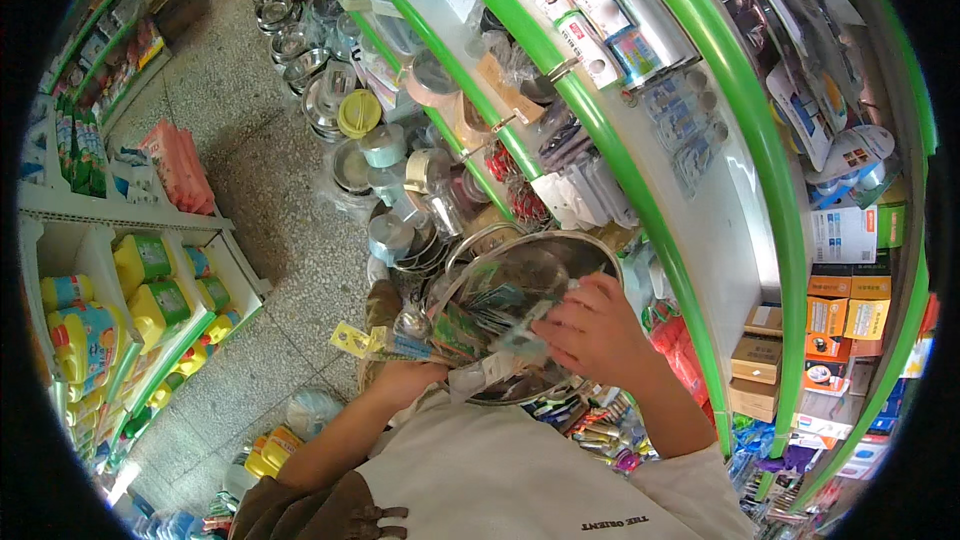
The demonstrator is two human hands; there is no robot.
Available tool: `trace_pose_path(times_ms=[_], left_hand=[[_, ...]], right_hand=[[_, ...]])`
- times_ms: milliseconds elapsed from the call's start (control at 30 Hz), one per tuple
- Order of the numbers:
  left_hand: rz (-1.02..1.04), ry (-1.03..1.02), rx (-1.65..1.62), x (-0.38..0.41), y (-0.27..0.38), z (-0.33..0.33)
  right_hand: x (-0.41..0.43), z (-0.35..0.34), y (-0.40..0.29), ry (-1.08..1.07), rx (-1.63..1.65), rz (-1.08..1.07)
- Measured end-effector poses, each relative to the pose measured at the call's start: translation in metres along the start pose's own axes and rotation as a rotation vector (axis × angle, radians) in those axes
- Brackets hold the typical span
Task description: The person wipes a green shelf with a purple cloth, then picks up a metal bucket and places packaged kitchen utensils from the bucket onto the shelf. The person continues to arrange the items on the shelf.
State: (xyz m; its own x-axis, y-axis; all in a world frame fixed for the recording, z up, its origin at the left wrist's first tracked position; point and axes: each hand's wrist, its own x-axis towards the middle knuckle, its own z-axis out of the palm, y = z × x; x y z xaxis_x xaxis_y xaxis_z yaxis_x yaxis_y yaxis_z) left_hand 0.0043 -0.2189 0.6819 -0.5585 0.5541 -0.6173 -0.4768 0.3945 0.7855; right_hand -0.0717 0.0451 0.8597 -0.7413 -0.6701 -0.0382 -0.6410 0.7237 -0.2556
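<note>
A wide round metal basin is held against my front, with several small packaged goods lying in it. My left hand is at the basin's near left side, closed around packaged items with a yellow card that stick out to the left; its fingertips are partly hidden. Over the basin's right side, my right hand has its fingers spread and bent at a clear plastic packet. Whether it grips the packet cannot be told.
Green-edged shelves curve along the right, bearing rolls and boxes. Stacked pots and lidded containers stand on the speckled floor ahead. At the left, a white shelf unit holds yellow bottles.
</note>
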Motion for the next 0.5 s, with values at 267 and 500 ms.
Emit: trace_pose_path(times_ms=[267,500], left_hand=[[0.294,0.155,-0.235,0.001,-0.003,0.001],[-0.051,0.140,-0.659,0.014,-0.018,-0.003]], right_hand=[[-0.025,0.006,-0.023,0.145,0.024,-0.055],[-0.038,0.006,-0.032,0.418,0.146,-0.013]])
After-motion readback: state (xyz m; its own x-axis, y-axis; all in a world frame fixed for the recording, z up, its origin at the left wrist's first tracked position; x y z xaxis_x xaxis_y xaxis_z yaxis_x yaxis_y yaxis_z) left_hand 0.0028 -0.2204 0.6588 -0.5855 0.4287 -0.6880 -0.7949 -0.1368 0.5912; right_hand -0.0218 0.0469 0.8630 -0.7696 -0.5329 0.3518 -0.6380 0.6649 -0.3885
